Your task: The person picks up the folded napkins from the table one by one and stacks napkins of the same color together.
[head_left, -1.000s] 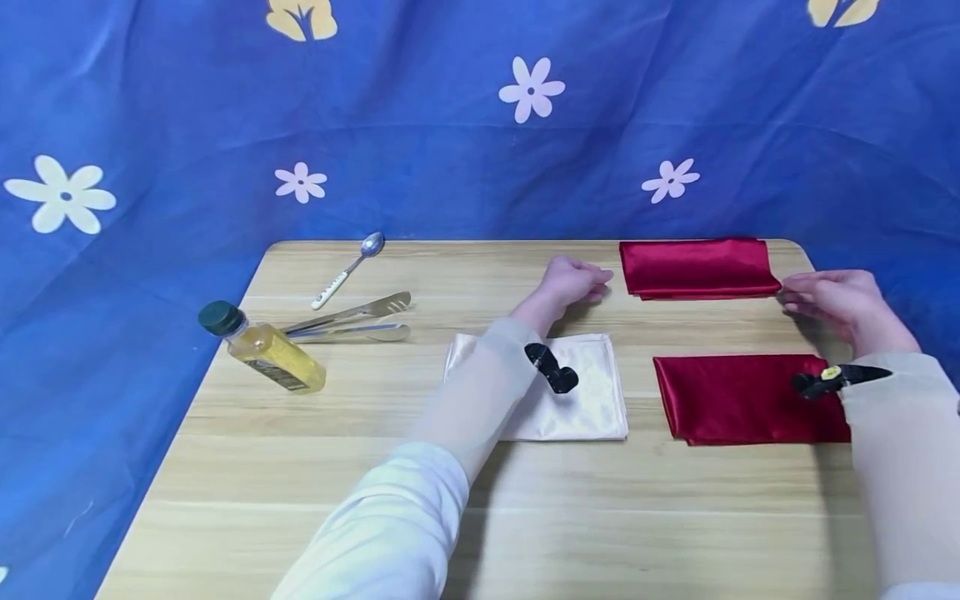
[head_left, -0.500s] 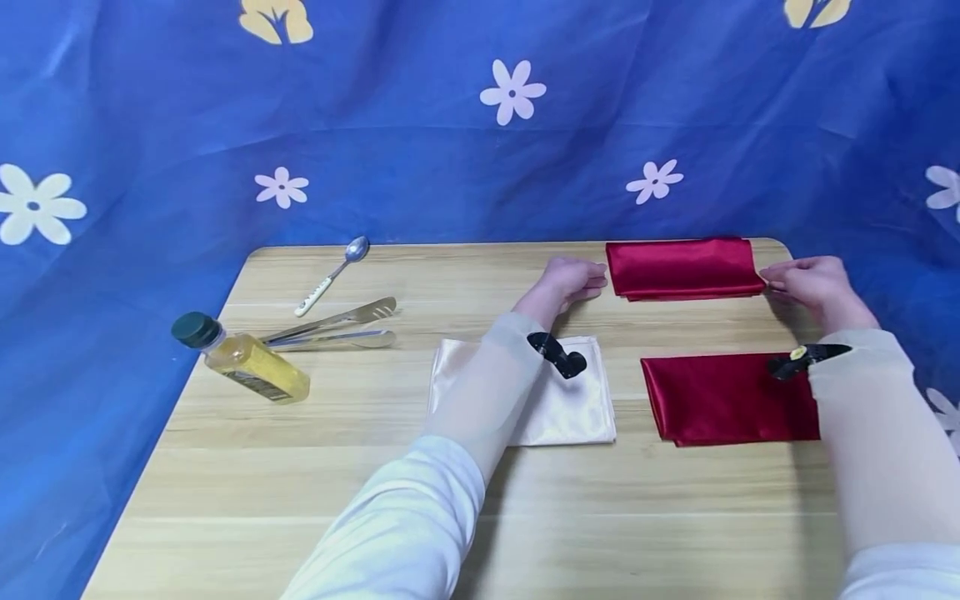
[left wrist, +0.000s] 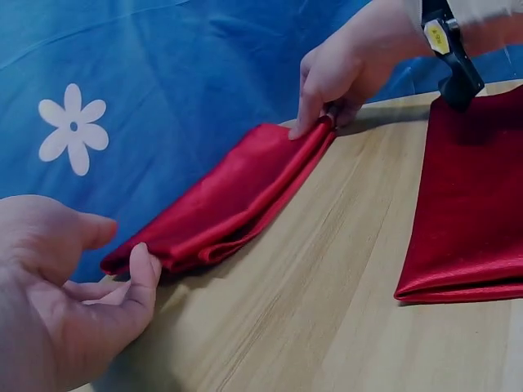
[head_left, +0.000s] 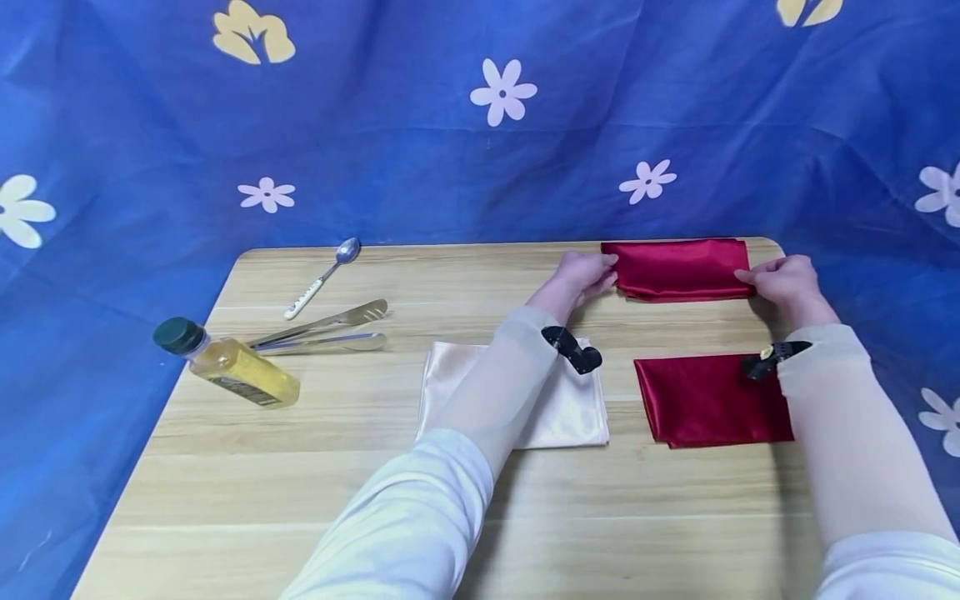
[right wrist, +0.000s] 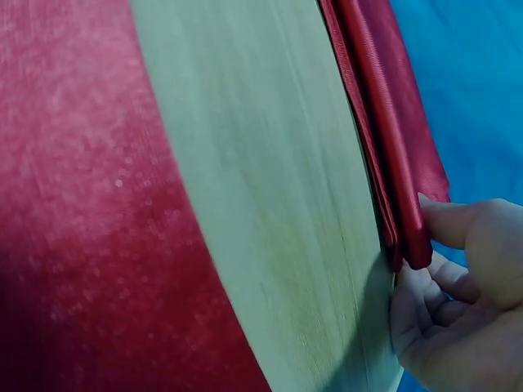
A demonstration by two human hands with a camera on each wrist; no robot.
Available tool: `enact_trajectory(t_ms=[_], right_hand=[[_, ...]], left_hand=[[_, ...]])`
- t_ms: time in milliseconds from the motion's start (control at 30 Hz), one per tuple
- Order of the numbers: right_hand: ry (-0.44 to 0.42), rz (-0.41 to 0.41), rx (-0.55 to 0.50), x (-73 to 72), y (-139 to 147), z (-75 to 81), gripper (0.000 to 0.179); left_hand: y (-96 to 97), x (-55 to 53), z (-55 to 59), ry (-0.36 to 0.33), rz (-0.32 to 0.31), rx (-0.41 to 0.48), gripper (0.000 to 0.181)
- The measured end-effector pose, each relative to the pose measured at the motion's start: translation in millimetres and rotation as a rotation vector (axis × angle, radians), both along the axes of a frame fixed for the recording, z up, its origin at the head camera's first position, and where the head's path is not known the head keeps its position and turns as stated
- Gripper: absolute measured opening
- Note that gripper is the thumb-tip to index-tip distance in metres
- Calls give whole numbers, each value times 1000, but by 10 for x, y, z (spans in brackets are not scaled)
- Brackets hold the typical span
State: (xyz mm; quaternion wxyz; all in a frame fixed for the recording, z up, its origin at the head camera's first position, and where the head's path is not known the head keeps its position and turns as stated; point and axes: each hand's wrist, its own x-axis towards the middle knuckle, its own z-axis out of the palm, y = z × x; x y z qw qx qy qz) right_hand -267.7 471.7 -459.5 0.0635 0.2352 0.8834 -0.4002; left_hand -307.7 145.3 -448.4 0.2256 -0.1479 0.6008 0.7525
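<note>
A folded dark red satin cloth point(head_left: 675, 268) lies along the back right edge of the table. My right hand point(head_left: 786, 283) pinches its right end, thumb on top and fingers curled underneath, as the right wrist view shows. At the other end is my left hand point(head_left: 579, 279). In the left wrist view its fingertips point(left wrist: 143, 261) touch the cloth's edge, while the thumb stands apart above. A second folded red cloth point(head_left: 708, 400) lies nearer, under the right wrist. Below my left forearm, a folded white satin cloth point(head_left: 573, 417) is partly hidden.
On the left, a bottle of yellow liquid point(head_left: 251, 375) with a green cap stands on the wooden table point(head_left: 300, 492). Metal utensils point(head_left: 360, 313) lie beside it, and a spoon point(head_left: 322, 279) with a white handle is farther back. A blue flowered curtain point(head_left: 420, 150) hangs behind.
My left hand has moved right, its thumb now over the far red cloth's left end. The right hand has come inward from the cloth's corner onto its right end. The head view has shifted slightly.
</note>
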Motion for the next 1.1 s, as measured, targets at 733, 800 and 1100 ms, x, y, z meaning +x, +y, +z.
enact_trajectory(t_ms=[733,800,1100], right_hand=[[57,156,92,-76,-146,-37,42],[37,157,54,-91,-146,-56,47],[8,156,-50,-82,-57,12,42]], left_hand=[[84,-11,-126,190,-116,-472,46],[78,-8,-162,191,-105,-492,45],[44,-33,-269,218,-91,-424,37]])
